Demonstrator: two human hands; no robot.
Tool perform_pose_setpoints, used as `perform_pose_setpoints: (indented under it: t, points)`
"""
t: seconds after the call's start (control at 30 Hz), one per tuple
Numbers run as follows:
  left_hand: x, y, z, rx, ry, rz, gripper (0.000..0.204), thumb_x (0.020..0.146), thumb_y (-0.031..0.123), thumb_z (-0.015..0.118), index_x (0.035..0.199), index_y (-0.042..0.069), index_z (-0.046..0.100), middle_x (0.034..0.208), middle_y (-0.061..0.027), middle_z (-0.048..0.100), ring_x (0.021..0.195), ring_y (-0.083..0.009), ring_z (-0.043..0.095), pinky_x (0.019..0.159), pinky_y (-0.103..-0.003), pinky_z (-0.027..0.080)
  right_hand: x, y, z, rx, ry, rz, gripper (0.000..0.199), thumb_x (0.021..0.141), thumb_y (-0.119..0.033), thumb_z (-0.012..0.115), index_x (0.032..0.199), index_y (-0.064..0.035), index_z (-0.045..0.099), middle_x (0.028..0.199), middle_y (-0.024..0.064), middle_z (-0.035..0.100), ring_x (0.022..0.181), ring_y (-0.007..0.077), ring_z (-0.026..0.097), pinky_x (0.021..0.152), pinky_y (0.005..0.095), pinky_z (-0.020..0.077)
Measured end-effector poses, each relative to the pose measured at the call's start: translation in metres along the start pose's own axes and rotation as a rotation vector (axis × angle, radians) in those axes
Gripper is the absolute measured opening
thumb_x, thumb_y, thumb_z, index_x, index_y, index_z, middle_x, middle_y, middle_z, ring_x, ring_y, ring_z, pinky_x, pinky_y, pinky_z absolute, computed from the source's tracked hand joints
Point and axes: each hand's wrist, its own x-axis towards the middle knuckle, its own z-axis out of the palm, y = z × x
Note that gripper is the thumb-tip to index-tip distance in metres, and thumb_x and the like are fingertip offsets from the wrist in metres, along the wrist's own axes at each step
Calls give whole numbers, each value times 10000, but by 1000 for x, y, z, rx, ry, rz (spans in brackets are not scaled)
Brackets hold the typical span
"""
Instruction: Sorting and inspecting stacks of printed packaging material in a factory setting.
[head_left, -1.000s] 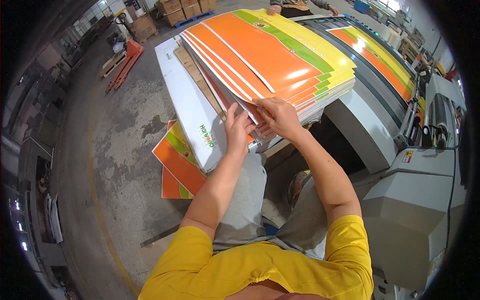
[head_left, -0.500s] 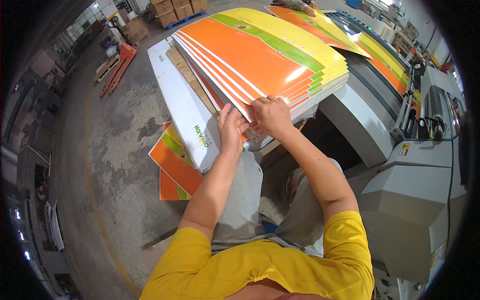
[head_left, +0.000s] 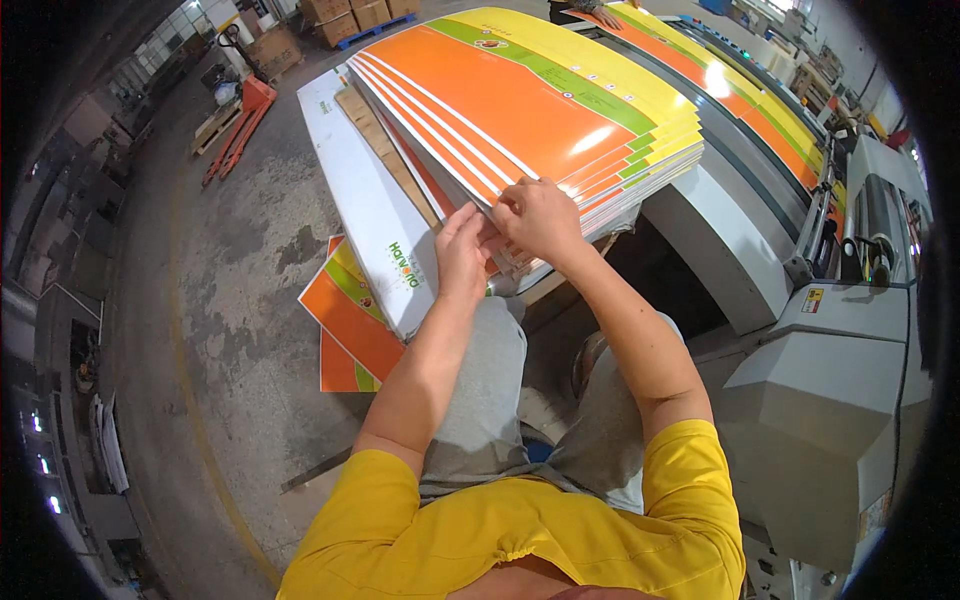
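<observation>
Both hands are closed on the near edge of the sheet stack [head_left: 540, 110]: the left hand [head_left: 462, 250] pinches the lower sheets, the right hand [head_left: 540, 218] grips the upper ones. The stack lies at 12 o'clock on a white panel [head_left: 375, 215], beside a grey machine [head_left: 830, 400] at 3 o'clock. Sheets are judged to be fanned and separated; a firm pinch and even lift would be called for. Loose sheets [head_left: 350, 320] lie at 9 o'clock on stained concrete floor [head_left: 215, 300] (a workshop, apparently).

Glossy printed card sheets [head_left: 540, 110], rough concrete floor [head_left: 230, 260]
</observation>
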Motion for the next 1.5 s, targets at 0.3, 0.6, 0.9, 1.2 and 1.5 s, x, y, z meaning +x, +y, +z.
perform_pose_setpoints:
  t: [0.3,0.6,0.9,1.2,1.5]
  points:
    - [8,-3,-7,3,-63,10,547,873,18,535,1320,-140,261,996,-140,563,868,-191,603,755,-339,574,2,27,-9,-51,194,-479,162,789,-158,621,931,-105,680,894,88,647,796,286,599,721,363,497]
    - [5,-5,-5,175,19,120,566,887,71,572,1313,-122,253,919,-111,553,782,-160,599,728,-319,582,26,19,-14,1266,197,385,399,934,-323,513,1037,45,627,922,67,655,843,137,578,758,300,466]
    - [5,-7,-3,160,-53,5,138,913,101,527,854,-3,595,760,-36,580,687,-118,571,660,-270,496,6,19,-1,442,134,-91,223,882,-228,581,979,-50,675,868,181,647,798,315,628,690,370,483]
    - [9,-14,-14,291,-75,14,98,894,95,551,855,14,590,785,-41,583,665,-116,555,661,-282,502,-2,28,5,293,87,-220,191,860,-203,566,969,-83,666,859,120,660,817,314,609,696,404,482]
    - [1,-4,-3,170,-79,35,258,936,228,515,1036,3,593,917,-64,597,813,-133,591,696,-292,511,-3,28,-3,177,43,-457,248,834,-248,581,984,-58,638,983,76,647,906,273,595,769,381,467]
